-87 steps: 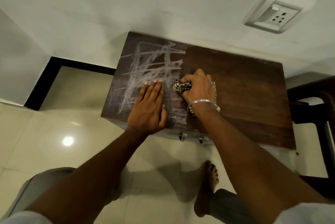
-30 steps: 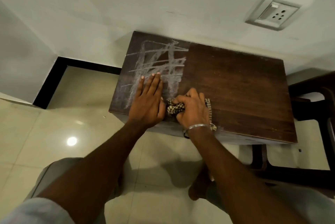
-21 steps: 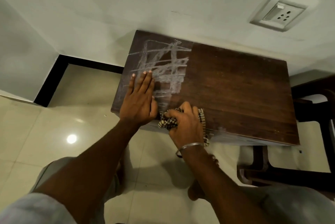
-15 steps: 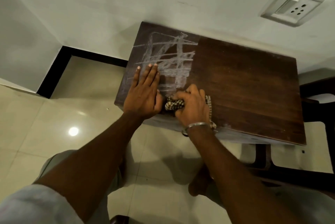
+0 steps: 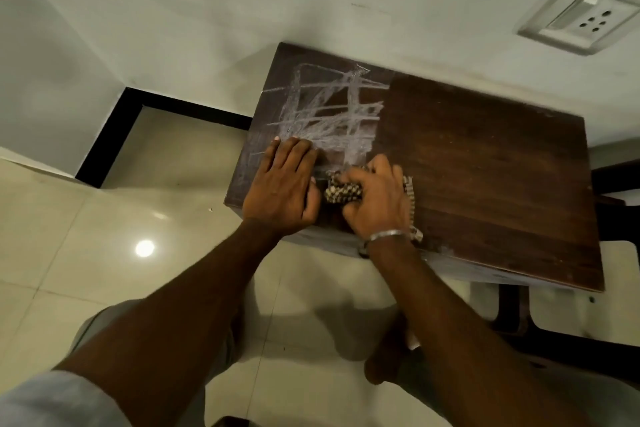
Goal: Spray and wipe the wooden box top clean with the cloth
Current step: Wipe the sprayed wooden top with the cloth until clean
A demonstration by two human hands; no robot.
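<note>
The dark wooden box top (image 5: 485, 163) stands against the wall. White chalk scribbles (image 5: 329, 111) cover its left third; the right part is bare wood. My right hand (image 5: 375, 201), with a metal bangle at the wrist, is shut on a bunched checked cloth (image 5: 341, 191) and presses it onto the box near the front edge, just below the scribbles. My left hand (image 5: 282, 184) lies flat with fingers together on the box's front left part, touching the lower scribbles. No spray bottle is in view.
A white wall with a socket plate (image 5: 585, 20) rises behind the box. A dark chair frame (image 5: 519, 322) stands at the right. Glossy beige floor tiles (image 5: 69, 253) lie to the left, with a black skirting (image 5: 114, 136). My bare foot (image 5: 388, 357) is below the box.
My right hand has rubbed the cloth from mid-box down to the front edge and slightly back up. The lower scribbles are fainter. My left hand has stayed flat, shifting a little left.
</note>
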